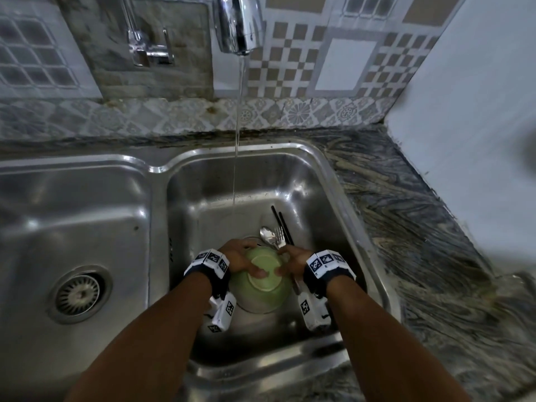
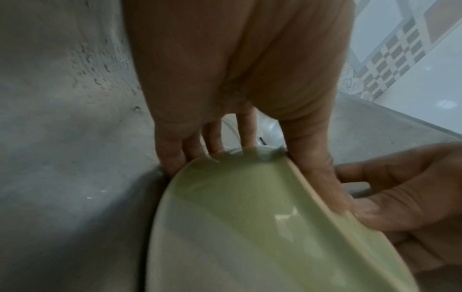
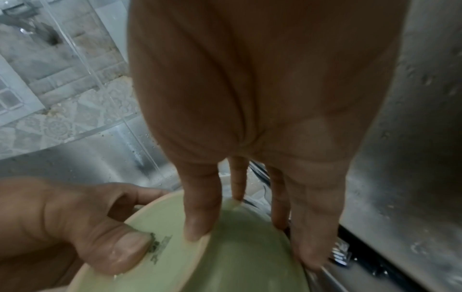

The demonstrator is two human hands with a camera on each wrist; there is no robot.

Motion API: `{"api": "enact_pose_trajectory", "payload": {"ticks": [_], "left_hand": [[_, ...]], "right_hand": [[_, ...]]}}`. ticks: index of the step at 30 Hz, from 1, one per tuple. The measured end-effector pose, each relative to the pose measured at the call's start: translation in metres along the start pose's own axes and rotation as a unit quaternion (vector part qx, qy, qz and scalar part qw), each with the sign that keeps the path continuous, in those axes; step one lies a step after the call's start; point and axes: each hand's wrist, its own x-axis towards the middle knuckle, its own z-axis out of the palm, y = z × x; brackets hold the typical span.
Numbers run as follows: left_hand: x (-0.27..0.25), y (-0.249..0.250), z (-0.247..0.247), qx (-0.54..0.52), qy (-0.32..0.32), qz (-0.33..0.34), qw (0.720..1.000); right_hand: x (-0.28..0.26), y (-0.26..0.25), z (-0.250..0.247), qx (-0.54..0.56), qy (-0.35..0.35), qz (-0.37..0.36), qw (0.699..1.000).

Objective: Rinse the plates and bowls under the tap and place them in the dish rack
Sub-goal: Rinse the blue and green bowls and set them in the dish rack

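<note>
Both hands, left [image 1: 236, 258] and right [image 1: 293, 261], grasp the upturned green bowl [image 1: 261, 281] (thumbs on its base) low in the sink [image 1: 359, 227], near the cutlery [image 1: 274, 237].

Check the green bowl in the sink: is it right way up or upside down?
Upside down. In the head view the green bowl shows its ringed foot facing up, with the left hand and right hand gripping its sides.

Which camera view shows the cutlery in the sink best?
The head view: the cutlery, a spoon, a fork and dark chopsticks, lies plainly in the sink beyond the green bowl. The right wrist view shows only blurred bits of it behind the fingers. The left wrist view shows almost nothing of it.
</note>
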Motion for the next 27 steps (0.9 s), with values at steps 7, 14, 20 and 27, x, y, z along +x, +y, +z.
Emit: {"api": "enact_pose_trajectory", "payload": {"ticks": [7, 14, 20, 27], "left_hand": [[-0.007, 0.003, -0.006, -0.078, 0.036, 0.005, 0.996], [-0.019, 0.014, -0.028, -0.142, 0.099, 0.02, 0.985], [-0.03, 0.034, -0.061, -0.235, 0.179, 0.067, 0.953], [-0.039, 0.06, -0.094, -0.294, 0.251, 0.105, 0.916]], "right_hand": [[-0.009, -0.006, -0.004, 0.043, 0.024, -0.045, 0.998], [-0.014, -0.019, -0.023, 0.117, 0.039, -0.113, 0.986], [-0.024, -0.046, -0.045, 0.281, 0.075, -0.152, 0.945], [-0.026, -0.076, -0.049, 0.356, 0.109, -0.182, 0.91]]}}
